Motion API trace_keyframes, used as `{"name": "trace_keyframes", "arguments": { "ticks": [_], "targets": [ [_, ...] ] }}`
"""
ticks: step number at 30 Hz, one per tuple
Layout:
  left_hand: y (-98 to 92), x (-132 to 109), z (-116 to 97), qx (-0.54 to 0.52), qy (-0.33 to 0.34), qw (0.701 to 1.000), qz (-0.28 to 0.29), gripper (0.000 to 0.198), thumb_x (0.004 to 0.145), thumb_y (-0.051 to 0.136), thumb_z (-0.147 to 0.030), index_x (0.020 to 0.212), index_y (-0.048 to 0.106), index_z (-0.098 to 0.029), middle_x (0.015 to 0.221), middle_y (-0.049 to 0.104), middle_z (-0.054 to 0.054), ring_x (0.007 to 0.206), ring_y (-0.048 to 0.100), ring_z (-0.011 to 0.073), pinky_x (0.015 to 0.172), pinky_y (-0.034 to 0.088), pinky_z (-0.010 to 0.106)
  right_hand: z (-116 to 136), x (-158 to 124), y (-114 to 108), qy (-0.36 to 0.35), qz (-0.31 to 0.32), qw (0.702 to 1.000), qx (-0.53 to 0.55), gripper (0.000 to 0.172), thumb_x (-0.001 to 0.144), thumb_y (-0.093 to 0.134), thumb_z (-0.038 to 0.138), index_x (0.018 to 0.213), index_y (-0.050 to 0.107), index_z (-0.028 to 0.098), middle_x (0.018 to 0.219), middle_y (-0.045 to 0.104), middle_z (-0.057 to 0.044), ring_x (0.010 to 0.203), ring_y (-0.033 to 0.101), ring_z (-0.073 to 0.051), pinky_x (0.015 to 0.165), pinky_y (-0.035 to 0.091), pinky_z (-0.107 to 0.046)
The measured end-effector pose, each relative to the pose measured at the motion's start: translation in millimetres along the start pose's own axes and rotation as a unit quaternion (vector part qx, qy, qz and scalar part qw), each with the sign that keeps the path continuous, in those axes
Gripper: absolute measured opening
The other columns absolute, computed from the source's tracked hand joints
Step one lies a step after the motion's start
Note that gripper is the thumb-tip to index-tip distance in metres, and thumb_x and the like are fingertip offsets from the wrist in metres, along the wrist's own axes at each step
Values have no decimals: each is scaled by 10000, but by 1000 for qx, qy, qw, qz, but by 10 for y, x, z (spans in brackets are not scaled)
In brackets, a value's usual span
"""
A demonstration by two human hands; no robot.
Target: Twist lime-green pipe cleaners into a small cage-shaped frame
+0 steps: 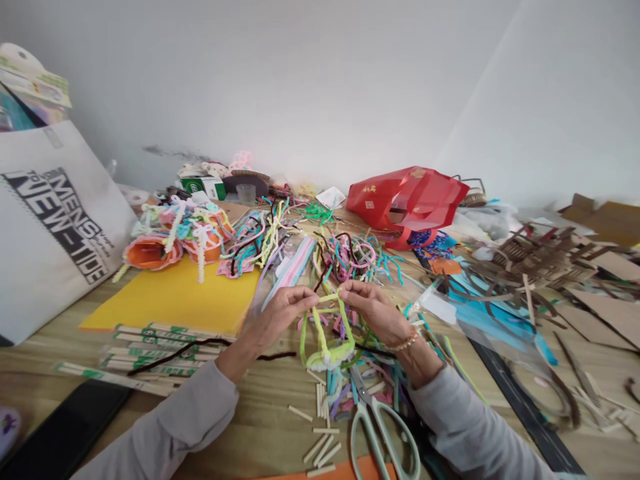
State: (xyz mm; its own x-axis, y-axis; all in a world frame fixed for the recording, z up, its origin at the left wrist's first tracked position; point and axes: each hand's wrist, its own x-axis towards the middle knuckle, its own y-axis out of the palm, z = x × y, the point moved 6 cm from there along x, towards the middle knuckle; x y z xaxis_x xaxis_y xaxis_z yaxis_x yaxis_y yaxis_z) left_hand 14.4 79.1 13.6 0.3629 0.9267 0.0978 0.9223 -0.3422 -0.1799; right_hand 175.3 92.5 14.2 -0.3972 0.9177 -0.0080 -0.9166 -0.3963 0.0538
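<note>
We pinch a yellow-green pipe cleaner loop (345, 327) between our left hand (285, 317) and right hand (373, 310), both narrowed onto it above the counter (260, 400). Below the right hand lie green-handled scissors (380, 420); left of the left hand, a yellow card sheet (175, 293).

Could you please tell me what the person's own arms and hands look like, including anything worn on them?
The left sleeve and right sleeve are long and pale grey. The left hand and right hand are bare, without gloves. The right wrist wears a cream beaded bracelet.
</note>
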Motion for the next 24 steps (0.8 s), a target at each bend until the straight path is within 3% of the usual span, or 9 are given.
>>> {"name": "trace_keyframes", "arguments": {
  "ticks": [5, 9, 12, 20, 24],
  "targets": [
    [5, -8, -80, 32, 11, 999, -8, 339, 838, 517, -438, 770, 664, -139, 710, 634, 19, 691, 560, 160, 629, 425, 237, 42, -25, 61, -14, 9, 1000, -3, 278, 745, 680, 432, 754, 615, 161, 575, 513, 36, 468, 450, -74, 437, 320, -194],
    [112, -55, -229, 75, 36, 997, 6, 296, 833, 535, -412, 798, 679, -155, 752, 665, 12, 728, 576, 166, 706, 430, 249, 111, -67, 157, -28, 17, 999, -12, 255, 761, 663, 421, 762, 616, 170, 580, 532, 29, 491, 449, -87, 466, 335, -207],
    [143, -76, -285, 85, 56, 995, -18, 234, 801, 590, -366, 741, 672, -155, 703, 656, -5, 698, 577, 154, 701, 420, 238, 198, -110, 203, -46, 3, 998, -42, 230, 753, 676, 400, 739, 614, 179, 584, 512, 33, 508, 427, -88, 485, 344, -211],
    [136, -59, -167, -25, -4, 1000, -8, 251, 757, 632, -368, 669, 664, -136, 630, 617, -3, 616, 532, 132, 649, 415, 235, 321, -168, 239, -65, 33, 994, -85, 196, 785, 655, 378, 788, 639, 183, 642, 565, 12, 559, 469, -103, 519, 364, -224],
    [148, -67, -180, -43, -6, 999, -5, 267, 762, 629, -379, 659, 669, -135, 631, 616, 0, 624, 527, 132, 671, 416, 243, 325, -172, 227, -82, 58, 991, -91, 198, 809, 636, 362, 908, 646, 192, 683, 588, 2, 582, 494, -115, 543, 385, -236]
  ]
}}
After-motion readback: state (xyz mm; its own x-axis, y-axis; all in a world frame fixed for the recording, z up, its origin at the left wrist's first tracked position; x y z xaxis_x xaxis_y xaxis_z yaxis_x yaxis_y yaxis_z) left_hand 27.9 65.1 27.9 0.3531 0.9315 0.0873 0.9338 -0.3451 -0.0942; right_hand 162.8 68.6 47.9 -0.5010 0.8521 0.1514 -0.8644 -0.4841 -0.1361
